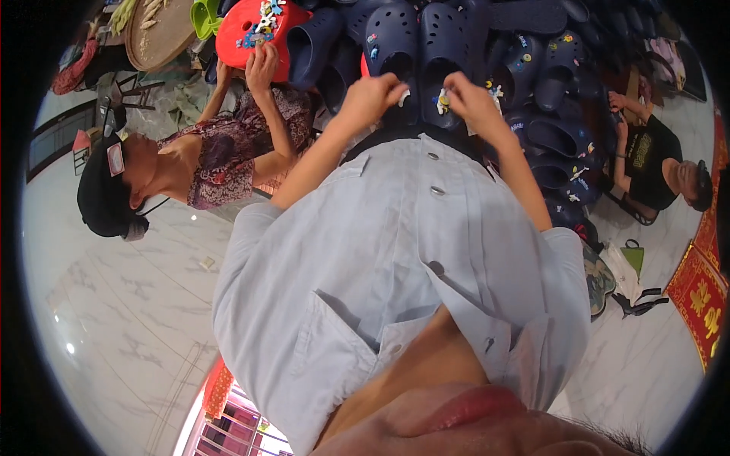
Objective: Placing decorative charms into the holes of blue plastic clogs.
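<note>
A pair of navy blue foam clogs point(417, 42) lies in front of me, on top of a pile of the same clogs. My left hand point(371, 96) is closed at the heel edge of the left clog, with a small white piece showing at its fingertips. My right hand point(470, 97) pinches a small yellow and white shoe charm point(442, 100) against the heel end of the right clog. My forearms reach up to them from my pale blue buttoned shirt point(395, 251), which fills the middle of the view.
More navy clogs point(559, 129) with coloured charms are heaped to the right. At the left a person in a black cap and patterned top holds a red tray point(232, 38) of charms. Another person in a black shirt point(650, 156) sits at the right. A woven round tray point(156, 34) is at the far left.
</note>
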Available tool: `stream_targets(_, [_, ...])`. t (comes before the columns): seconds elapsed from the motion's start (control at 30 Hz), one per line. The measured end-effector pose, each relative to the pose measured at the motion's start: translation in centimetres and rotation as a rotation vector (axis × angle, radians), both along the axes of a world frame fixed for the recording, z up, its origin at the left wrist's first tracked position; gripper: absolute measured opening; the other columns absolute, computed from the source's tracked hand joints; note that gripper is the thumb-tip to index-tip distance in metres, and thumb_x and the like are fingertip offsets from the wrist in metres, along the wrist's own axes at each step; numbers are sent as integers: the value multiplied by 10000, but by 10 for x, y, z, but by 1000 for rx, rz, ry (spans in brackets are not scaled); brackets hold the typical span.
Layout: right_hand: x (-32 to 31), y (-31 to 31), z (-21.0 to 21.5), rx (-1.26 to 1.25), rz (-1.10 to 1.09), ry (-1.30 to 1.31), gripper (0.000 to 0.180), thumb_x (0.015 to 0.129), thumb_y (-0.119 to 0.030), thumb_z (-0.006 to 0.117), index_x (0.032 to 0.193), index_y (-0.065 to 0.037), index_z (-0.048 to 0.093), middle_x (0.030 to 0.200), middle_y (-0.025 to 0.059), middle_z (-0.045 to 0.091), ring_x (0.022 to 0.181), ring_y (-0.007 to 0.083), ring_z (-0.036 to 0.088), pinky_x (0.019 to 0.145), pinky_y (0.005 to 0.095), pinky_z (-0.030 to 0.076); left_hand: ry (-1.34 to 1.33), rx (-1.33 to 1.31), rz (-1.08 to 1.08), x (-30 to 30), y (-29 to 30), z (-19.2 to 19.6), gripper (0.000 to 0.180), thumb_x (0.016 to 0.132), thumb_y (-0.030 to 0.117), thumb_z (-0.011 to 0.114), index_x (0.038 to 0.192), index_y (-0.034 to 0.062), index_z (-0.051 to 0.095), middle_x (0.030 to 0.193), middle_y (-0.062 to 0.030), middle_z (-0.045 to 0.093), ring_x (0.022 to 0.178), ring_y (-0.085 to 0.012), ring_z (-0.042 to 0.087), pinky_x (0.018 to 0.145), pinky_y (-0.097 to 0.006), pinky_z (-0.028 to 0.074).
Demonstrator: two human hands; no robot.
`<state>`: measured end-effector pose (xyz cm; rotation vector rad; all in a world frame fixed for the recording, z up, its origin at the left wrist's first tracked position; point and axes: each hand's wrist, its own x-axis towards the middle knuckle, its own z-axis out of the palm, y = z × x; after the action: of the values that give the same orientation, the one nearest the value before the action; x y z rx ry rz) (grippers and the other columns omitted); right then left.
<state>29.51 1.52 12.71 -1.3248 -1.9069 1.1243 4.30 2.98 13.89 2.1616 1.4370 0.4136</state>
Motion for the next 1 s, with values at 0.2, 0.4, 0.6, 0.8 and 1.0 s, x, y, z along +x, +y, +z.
stream_targets(0.2, [-16, -13, -37, 218, 136, -518, 254, 868, -235, 623, 1052, -134, 478, 891, 124, 591, 832, 332, 656, 629, 464, 530, 431, -9, -182, 14, -14, -31, 353, 823, 405, 690, 1010, 112, 625, 727, -140, 679, 701, -324, 679, 582, -435, 535])
stream_targets(0.4, [-9, -14, -41, 238, 132, -456, 340, 830, -263, 674, 1096, -144, 499, 928, 114, 586, 859, 319, 656, 649, 436, 540, 210, -49, -22, 22, -9, -18, 366, 808, 422, 707, 991, 112, 643, 767, -154, 680, 739, -355, 671, 620, -466, 519])
stream_targets(0.6, [-14, -10, -49, 420, 12, -252, 307, 828, -310, 665, 1023, -81, 601, 914, 103, 647, 881, 295, 644, 732, 397, 517, 19, -204, 520, 15, 30, -12, 452, 852, 525, 640, 872, 75, 610, 729, -165, 665, 736, -385, 670, 645, -466, 503])
stream_targets(0.8, [-53, 16, -28, 677, -9, -368, 516, 732, -392, 734, 1175, -193, 562, 1066, 88, 545, 1048, 285, 516, 849, 397, 424, 121, -20, 336, -30, 69, -110, 556, 907, 597, 500, 843, 57, 617, 830, -250, 656, 863, -461, 624, 724, -531, 469])
stream_targets(1.0, [-70, 40, -63, 656, -21, -505, 629, 748, -441, 722, 1306, -255, 501, 1281, 137, 477, 1167, 296, 465, 948, 459, 347, 200, 58, 277, -10, 57, -91, 356, 994, 350, 441, 920, 44, 607, 773, -252, 645, 750, -462, 626, 636, -541, 479])
